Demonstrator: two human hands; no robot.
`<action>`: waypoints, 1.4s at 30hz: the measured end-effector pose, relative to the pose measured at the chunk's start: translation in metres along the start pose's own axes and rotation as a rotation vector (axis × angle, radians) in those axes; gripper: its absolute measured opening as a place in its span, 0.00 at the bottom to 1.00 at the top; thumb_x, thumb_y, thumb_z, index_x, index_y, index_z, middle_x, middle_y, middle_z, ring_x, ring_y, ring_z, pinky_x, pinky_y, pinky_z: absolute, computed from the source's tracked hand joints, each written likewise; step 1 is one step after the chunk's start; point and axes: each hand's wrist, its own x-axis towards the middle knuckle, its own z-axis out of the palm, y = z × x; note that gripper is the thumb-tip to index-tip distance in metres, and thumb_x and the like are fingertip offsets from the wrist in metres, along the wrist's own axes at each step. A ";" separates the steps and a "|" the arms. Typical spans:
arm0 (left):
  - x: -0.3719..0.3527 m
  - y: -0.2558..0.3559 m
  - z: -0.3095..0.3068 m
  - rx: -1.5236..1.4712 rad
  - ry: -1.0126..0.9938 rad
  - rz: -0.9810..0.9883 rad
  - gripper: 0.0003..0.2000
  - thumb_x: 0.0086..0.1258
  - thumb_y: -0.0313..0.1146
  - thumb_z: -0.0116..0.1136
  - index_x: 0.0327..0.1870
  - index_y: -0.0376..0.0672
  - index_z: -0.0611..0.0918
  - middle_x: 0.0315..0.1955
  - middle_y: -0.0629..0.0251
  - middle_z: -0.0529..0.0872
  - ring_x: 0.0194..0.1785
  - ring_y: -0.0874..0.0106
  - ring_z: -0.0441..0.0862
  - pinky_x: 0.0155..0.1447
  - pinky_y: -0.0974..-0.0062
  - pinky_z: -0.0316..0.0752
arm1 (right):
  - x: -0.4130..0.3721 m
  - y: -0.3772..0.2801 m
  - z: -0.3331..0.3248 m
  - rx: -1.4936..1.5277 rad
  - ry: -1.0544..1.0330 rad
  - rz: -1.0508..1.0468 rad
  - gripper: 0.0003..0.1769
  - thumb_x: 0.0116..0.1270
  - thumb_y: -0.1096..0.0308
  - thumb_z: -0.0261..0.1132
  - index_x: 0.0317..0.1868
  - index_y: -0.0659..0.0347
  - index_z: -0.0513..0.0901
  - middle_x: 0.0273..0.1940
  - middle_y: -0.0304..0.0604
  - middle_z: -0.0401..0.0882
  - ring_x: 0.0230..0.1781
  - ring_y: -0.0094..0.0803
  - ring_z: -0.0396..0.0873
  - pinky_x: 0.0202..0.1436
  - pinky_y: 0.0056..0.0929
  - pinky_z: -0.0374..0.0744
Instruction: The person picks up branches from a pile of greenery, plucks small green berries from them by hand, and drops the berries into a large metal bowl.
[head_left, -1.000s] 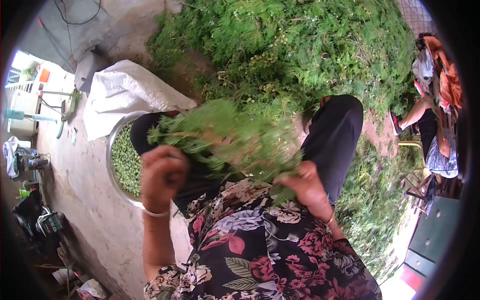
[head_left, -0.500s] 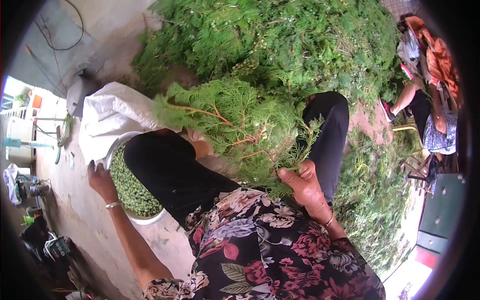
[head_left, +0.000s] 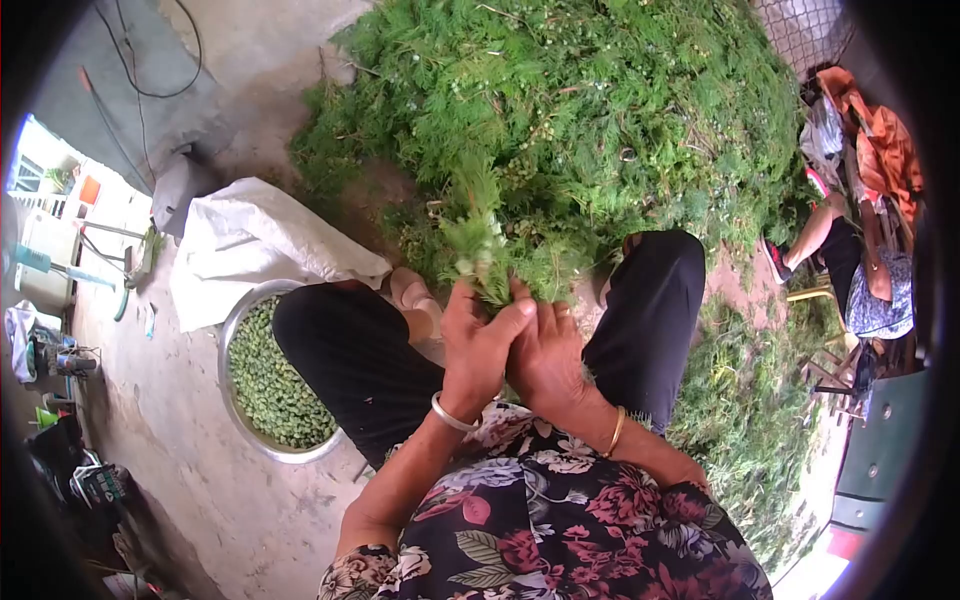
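My left hand (head_left: 474, 343) and my right hand (head_left: 552, 362) are side by side in front of my lap, fingers closed, thumbs almost touching. Between them, and sticking up past the fingertips, is a feathery green conifer sprig (head_left: 480, 240), partly blurred. The fingers cover its lower end. Beside my left knee stands a round metal basin (head_left: 228, 395) holding many small green cones (head_left: 280, 380). Beyond my hands rises a large heap of cut conifer branches (head_left: 580, 110).
A white sack (head_left: 260, 235) lies behind the basin. More green cuttings (head_left: 735, 390) cover the ground at the right. Another person's leg (head_left: 812, 235) and hand show at the far right, near an orange cloth (head_left: 880, 140). A dark cable (head_left: 195, 75) hangs at upper left.
My left hand has come from beside the basin over to my right hand. The wide, spread branch in front of my lap is gone from there; a smaller sprig shows between my hands.
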 end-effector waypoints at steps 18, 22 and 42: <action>0.074 0.066 -0.025 -0.302 -0.271 -0.237 0.08 0.67 0.26 0.56 0.45 0.36 0.79 0.24 0.63 0.77 0.22 0.76 0.70 0.23 0.81 0.60 | 0.049 0.017 -0.092 0.469 0.335 0.166 0.38 0.51 0.65 0.75 0.61 0.64 0.69 0.52 0.58 0.73 0.44 0.48 0.80 0.47 0.36 0.81; 0.051 0.055 -0.005 -0.413 -0.378 -0.429 0.08 0.68 0.26 0.55 0.46 0.36 0.77 0.26 0.65 0.76 0.22 0.80 0.67 0.23 0.85 0.59 | 0.058 0.012 -0.086 0.591 0.435 0.149 0.35 0.51 0.67 0.75 0.58 0.64 0.71 0.44 0.50 0.76 0.32 0.34 0.80 0.33 0.26 0.82; 0.024 0.009 0.012 -0.464 -0.388 -0.608 0.04 0.66 0.27 0.55 0.40 0.43 0.77 0.27 0.68 0.74 0.23 0.83 0.65 0.23 0.85 0.55 | 0.035 0.037 -0.072 0.785 0.160 0.504 0.22 0.53 0.69 0.73 0.45 0.68 0.75 0.28 0.46 0.79 0.29 0.32 0.80 0.36 0.30 0.79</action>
